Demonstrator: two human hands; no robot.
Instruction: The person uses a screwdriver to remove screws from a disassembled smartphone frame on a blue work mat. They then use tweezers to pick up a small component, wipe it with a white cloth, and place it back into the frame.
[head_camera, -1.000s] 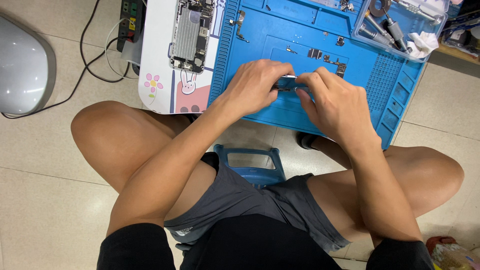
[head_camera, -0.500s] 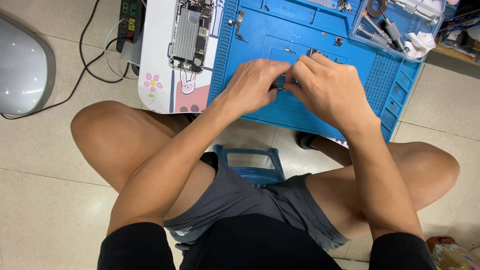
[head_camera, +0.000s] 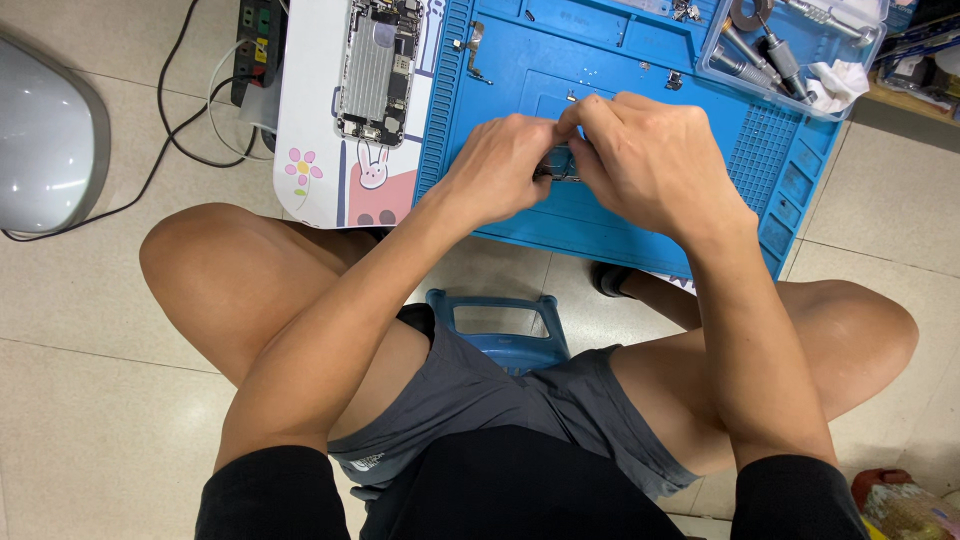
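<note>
My left hand and my right hand meet over the blue work mat, fingertips pinched together on a small dark phone part. Most of that part is hidden by my fingers. An opened phone body with bare circuitry lies on the white mat with cartoon pictures, left of my left hand. Small metal pieces lie scattered on the blue mat beyond my hands.
A clear tray with screwdrivers and a white wipe sits at the far right. A black power strip with cables lies at upper left, beside a grey rounded casing. I sit on a blue stool on a tiled floor.
Both hands have shifted slightly up the blue mat and closed more tightly around the small part; the right hand now covers more of it.
</note>
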